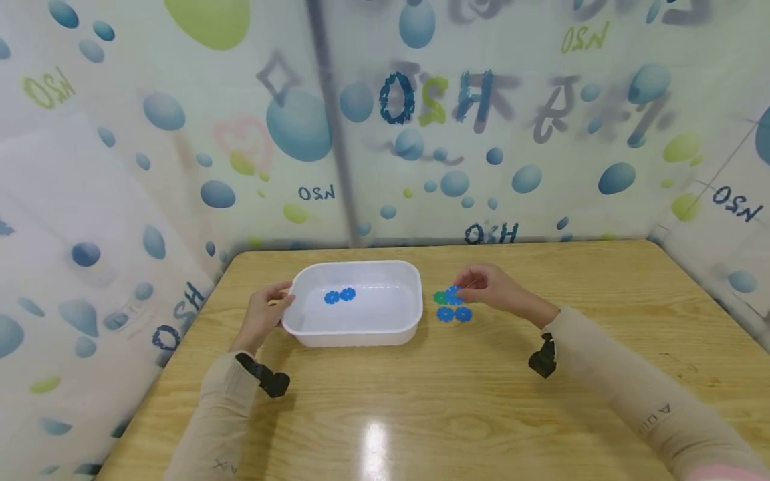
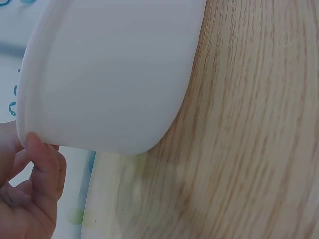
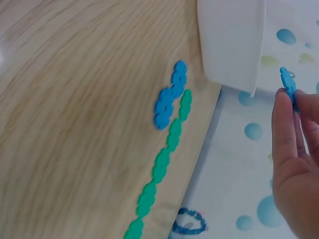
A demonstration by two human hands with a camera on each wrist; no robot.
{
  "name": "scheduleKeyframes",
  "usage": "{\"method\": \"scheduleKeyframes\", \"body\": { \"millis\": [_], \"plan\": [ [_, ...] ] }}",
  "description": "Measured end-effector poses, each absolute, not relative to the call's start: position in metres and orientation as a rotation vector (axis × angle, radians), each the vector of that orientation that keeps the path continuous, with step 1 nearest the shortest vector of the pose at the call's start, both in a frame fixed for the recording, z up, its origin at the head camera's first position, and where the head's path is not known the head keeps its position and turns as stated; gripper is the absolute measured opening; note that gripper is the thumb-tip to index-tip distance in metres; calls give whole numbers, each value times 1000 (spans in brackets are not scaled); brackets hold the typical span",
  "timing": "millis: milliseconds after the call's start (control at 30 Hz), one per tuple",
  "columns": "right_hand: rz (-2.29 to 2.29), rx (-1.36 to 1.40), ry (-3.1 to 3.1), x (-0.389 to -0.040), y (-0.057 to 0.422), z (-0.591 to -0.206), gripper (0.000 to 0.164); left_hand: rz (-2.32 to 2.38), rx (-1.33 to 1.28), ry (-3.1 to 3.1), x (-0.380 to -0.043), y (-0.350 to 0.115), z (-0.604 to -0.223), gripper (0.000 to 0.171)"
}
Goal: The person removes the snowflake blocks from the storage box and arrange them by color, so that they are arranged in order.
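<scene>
A white plastic basin (image 1: 355, 339) stands on the table, two blue flower-shaped discs (image 1: 340, 296) lying inside it. My left hand (image 1: 263, 314) holds the basin's left end, thumb and fingers pinching the rim (image 2: 31, 130). To the right of the basin, my right hand (image 1: 490, 287) pinches a blue notched disc (image 3: 288, 84) between thumb and fingers, raised above the tabletop. Two more blue discs (image 1: 454, 314) lie side by side below that hand. A line of several green discs (image 3: 160, 164) runs along beside them; in the head view the hand hides most of it.
The wooden table (image 1: 385, 394) ends at a back edge close behind the basin. A patterned curtain (image 1: 373, 167) with blue and green drops hangs behind and on both sides. Dark wrist cameras (image 1: 543, 357) sit on both sleeves.
</scene>
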State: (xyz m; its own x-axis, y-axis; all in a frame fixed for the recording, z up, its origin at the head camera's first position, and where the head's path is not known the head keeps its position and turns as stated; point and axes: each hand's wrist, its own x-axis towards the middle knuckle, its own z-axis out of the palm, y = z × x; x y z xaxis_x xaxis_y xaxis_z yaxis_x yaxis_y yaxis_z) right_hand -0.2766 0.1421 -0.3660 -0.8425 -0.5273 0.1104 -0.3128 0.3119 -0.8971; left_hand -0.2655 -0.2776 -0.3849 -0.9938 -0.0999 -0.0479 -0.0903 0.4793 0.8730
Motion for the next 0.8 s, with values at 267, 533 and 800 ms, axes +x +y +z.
{"method": "scheduleKeyframes", "body": {
  "millis": [267, 533, 800],
  "plan": [
    [-1515, -704, 2441, -275, 167, -384, 18, -1562, 204, -2704, -264, -277, -388, 40],
    [-1493, -530, 2457, -276, 180, -400, 23, -1578, 223, -2700, -265, -276, -385, 41],
    [-1468, -453, 2502, -277, 186, -412, 21, -1584, 228, -2695, -266, -275, -384, 41]
  ]
}}
